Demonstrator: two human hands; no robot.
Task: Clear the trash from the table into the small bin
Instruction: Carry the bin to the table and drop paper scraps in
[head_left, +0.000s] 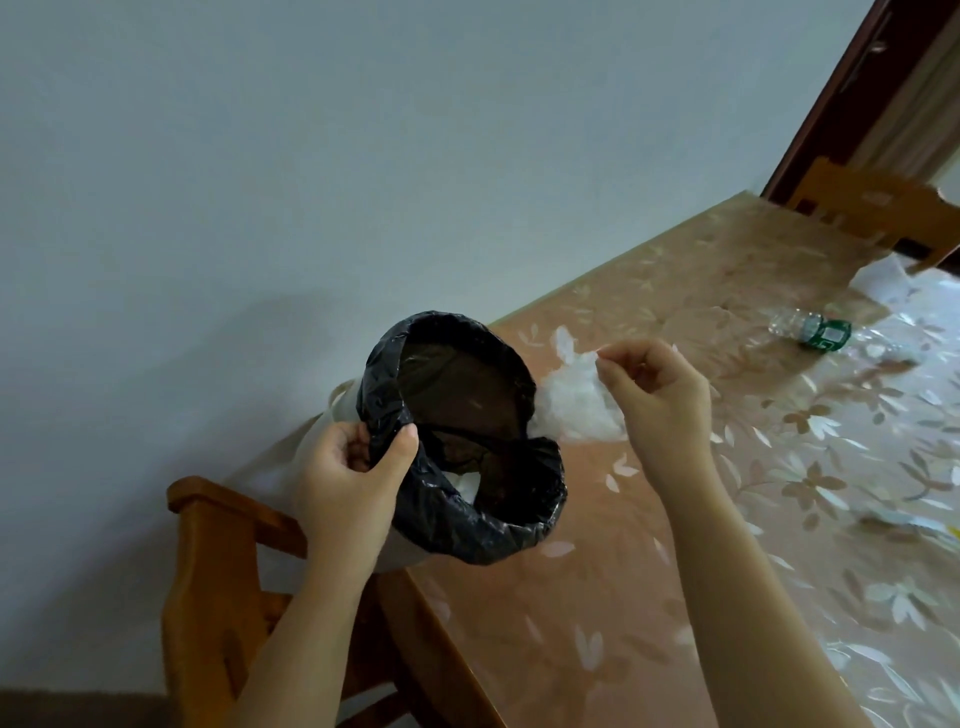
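Beside the bin (363, 519), left hand (345, 478) grips its liner (467, 519); right hand (657, 395) pinches half-hidden plastic (571, 410).

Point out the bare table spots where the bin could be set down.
Bare cloth lies along the table edge, between the bin and the right forearm. Another patch lies between the plastic bag and the bottle. Crowded: far right, with bottle and scraps.

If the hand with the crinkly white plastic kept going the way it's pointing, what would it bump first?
Probably the small bin's black liner rim: the right hand points left toward it, holding the clear plastic wrap. Depth is unclear.
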